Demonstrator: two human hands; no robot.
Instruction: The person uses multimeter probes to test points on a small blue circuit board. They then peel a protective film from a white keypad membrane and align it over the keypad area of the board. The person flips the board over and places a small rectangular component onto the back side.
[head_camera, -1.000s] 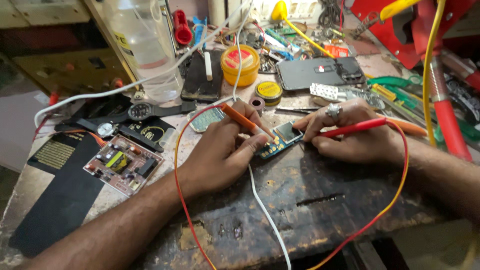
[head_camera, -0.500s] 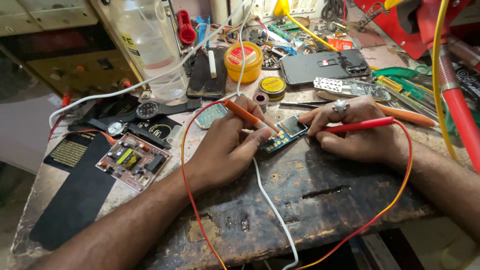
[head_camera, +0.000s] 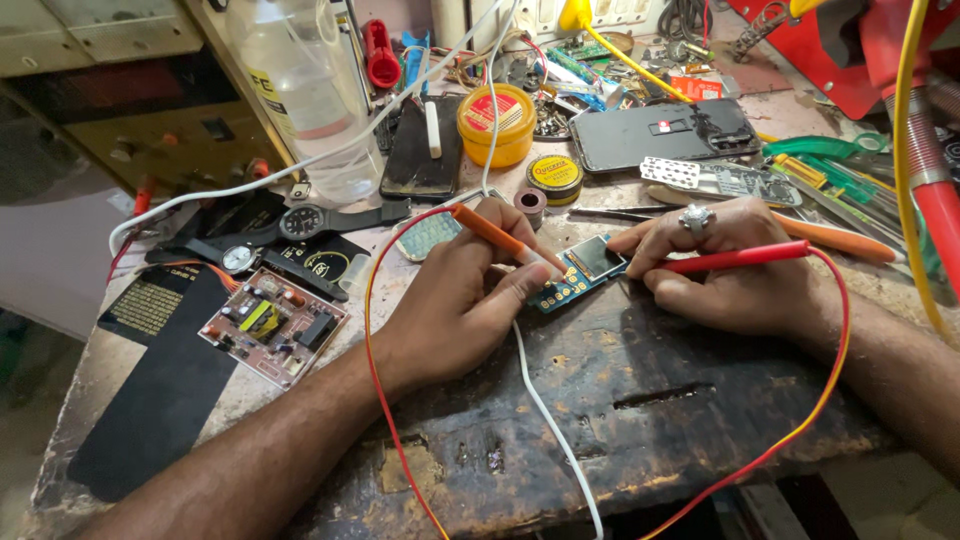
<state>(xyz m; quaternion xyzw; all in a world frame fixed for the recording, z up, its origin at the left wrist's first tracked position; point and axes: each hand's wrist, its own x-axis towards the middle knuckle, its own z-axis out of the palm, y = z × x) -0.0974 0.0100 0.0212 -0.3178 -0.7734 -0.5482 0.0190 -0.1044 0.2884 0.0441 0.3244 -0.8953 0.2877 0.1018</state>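
Both hands press probes onto blue board; tins, phones behind.

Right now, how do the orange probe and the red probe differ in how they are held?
The orange probe is in the left hand and slants down to the right; the red probe is in the right hand and lies almost level, tip pointing left. The orange probe shows more of its length; fingers cover part of the red one. Both meet at the small blue circuit board.
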